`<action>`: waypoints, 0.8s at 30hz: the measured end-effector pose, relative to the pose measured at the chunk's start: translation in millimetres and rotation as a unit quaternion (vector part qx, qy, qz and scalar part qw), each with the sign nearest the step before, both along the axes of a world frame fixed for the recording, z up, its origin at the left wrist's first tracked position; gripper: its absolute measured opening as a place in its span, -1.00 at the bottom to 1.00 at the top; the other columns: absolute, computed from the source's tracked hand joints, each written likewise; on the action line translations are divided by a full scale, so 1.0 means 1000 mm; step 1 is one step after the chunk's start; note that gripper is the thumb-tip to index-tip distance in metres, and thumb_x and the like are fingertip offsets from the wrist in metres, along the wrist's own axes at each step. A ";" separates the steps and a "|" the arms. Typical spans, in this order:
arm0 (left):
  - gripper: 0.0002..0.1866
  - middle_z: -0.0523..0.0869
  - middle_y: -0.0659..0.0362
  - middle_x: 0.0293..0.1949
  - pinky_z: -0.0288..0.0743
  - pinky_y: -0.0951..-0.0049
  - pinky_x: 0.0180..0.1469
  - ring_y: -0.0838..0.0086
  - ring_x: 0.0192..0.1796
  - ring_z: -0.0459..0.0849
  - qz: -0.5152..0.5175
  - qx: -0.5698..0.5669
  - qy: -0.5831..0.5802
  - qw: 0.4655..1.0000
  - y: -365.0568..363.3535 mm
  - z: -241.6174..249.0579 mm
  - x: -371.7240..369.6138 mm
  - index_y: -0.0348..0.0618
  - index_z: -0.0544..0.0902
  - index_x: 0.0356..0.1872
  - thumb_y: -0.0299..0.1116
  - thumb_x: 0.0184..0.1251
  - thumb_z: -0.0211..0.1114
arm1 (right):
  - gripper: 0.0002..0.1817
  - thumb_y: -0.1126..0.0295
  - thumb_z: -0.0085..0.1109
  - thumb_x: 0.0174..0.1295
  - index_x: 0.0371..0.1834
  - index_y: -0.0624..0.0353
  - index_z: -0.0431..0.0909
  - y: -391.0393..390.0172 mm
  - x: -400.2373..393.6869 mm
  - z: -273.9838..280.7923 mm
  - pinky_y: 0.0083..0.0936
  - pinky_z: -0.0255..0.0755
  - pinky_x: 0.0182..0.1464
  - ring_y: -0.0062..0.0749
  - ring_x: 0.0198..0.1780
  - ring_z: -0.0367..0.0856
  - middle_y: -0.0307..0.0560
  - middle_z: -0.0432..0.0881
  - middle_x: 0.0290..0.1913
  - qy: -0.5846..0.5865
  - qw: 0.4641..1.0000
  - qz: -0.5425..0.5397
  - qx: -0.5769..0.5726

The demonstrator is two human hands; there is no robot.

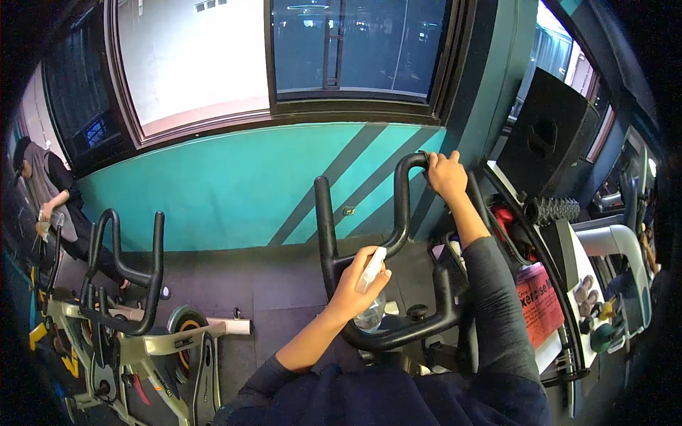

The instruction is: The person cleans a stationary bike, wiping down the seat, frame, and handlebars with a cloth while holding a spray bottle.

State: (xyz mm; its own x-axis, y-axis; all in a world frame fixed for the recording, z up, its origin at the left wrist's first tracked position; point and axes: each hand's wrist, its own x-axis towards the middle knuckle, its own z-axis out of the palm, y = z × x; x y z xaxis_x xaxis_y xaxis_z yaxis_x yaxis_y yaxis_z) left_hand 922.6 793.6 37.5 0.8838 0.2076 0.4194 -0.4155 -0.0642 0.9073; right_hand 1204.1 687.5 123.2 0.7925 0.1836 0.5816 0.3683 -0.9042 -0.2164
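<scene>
My left hand (355,289) is wrapped round the white trigger head of a clear spray bottle (370,317), held over the near part of a black exercise-bike handlebar (401,206). My right hand (447,175) is closed at the top of the handlebar's curved right-hand grip; whether a cloth lies under its fingers is hidden. The bar's left prong stands upright beyond my left hand, with nothing touching it.
Another exercise bike (167,343) stands at the left, with a person (57,188) beyond it. At the right are a black speaker (547,135), a foam roller (552,209), a pink sign (540,305) and small dumbbells. A teal wall (213,184) runs below the windows.
</scene>
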 end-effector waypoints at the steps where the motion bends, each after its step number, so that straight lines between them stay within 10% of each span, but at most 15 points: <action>1: -0.60 0.51 0.24 -0.22 0.39 0.57 -0.07 0.62 -0.15 0.50 -0.001 0.000 0.001 1.000 0.000 -0.001 0.000 -0.25 0.39 0.12 -0.48 0.30 0.27 | -0.49 0.03 -0.23 0.40 -0.19 0.22 0.62 0.001 0.003 0.001 -0.03 0.51 -0.11 0.20 -0.20 0.60 0.26 0.46 -0.05 -0.008 1.000 0.009 -0.028; 14: -0.63 0.55 0.23 -0.31 0.39 0.57 -0.17 0.62 -0.25 0.50 0.000 -0.020 0.008 1.000 0.001 0.003 0.001 -0.23 0.39 0.08 -0.45 0.30 0.27 | -0.67 0.23 -0.03 0.35 0.06 0.17 0.48 0.028 -0.034 -0.007 -0.13 0.53 -0.17 0.13 -0.18 0.58 0.17 0.45 -0.05 -0.085 0.961 0.262 0.012; 24: -0.62 0.53 0.24 -0.29 0.39 0.58 -0.13 0.64 -0.22 0.51 0.000 -0.016 -0.001 1.000 0.000 0.004 0.000 -0.24 0.39 0.09 -0.48 0.29 0.26 | -0.60 0.21 0.01 0.32 0.18 0.09 0.43 -0.008 -0.095 -0.006 -0.11 0.56 -0.28 0.08 -0.33 0.64 0.10 0.50 -0.07 -0.041 0.918 0.354 -0.172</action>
State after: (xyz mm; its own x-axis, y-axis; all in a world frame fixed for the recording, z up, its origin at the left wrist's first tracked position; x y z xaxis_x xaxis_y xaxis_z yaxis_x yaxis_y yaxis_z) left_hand 922.7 793.7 41.7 0.8830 0.2209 0.4142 -0.4171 -0.0356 0.9082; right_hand 1108.9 679.4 117.5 0.3596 0.8202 0.4449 0.8924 -0.4416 0.0927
